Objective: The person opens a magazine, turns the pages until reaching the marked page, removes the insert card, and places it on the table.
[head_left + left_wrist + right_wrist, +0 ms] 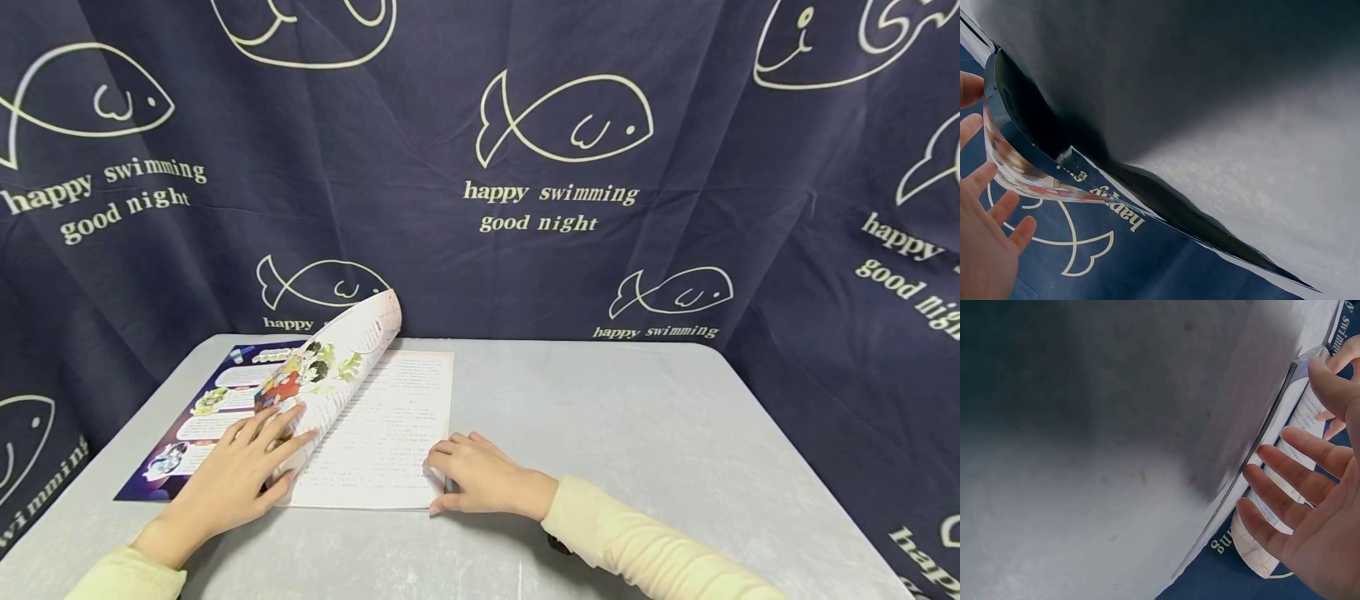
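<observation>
Mid-page-turn, I judge, the left hand (243, 461) lies unclenched on the curling page (341, 377), right hand (480, 477) seemingly loose beside the magazine (390, 442), pressing flat called for

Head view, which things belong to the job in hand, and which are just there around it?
In the job:
open booklet
its lifted, curling page
left hand, touching that page
right hand, at the booklet's right edge

Just around it:
grey table, under the booklet
dark blue curtain with fish drawings, behind
</observation>
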{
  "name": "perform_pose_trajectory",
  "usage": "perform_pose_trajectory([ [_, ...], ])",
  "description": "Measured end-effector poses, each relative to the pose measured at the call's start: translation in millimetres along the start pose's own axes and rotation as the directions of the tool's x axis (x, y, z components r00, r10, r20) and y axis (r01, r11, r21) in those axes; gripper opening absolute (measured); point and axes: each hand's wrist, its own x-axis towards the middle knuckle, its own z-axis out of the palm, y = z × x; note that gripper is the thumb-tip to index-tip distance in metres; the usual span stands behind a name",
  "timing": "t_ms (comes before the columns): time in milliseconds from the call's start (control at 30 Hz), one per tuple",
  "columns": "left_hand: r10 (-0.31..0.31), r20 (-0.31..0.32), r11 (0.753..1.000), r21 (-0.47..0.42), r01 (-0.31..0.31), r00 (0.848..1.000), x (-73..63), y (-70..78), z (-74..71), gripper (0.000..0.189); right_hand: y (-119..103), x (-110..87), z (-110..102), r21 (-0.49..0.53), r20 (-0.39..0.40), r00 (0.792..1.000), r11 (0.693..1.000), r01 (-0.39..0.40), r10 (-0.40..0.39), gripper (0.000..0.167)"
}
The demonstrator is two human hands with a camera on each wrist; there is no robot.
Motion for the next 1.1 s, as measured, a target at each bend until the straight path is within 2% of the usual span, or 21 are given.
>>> perform_pose_trajectory([
  [300,-0.017,0.017,1.0,-0.009,0.017,1.0,-0.8,-0.1,-1.6,0.049,-0.7,-0.4,-1.9,0.009,-0.004,1.0,1.0,0.015,-0.015,0.037],
  [500,-0.04,0.046,0.999,0.004,0.04,0.998,-3.0,-0.9,-2.0,0.055,-0.5,-0.5,-2.8,0.012,0.0,1.0,1.0,0.024,-0.024,0.03],
  [733,-0.005,0.017,1.0,0.008,0.005,1.0,-2.0,0.3,-1.3,0.054,1.5,-0.1,-0.5,0.002,-0.033,0.998,0.999,0.048,-0.048,0.019],
  [900,-0.009,0.014,1.0,0.0,0.009,1.0,-1.9,2.1,-1.7,0.05,2.2,0.7,-0.3,-0.018,-0.068,0.995,0.998,0.066,-0.067,0.012],
  [1100,0.004,0.015,1.0,0.029,-0.004,1.0,-4.1,0.8,-1.1,0.046,3.0,2.6,-1.6,-0.019,-0.072,0.995,0.997,0.07,-0.071,0.01],
])
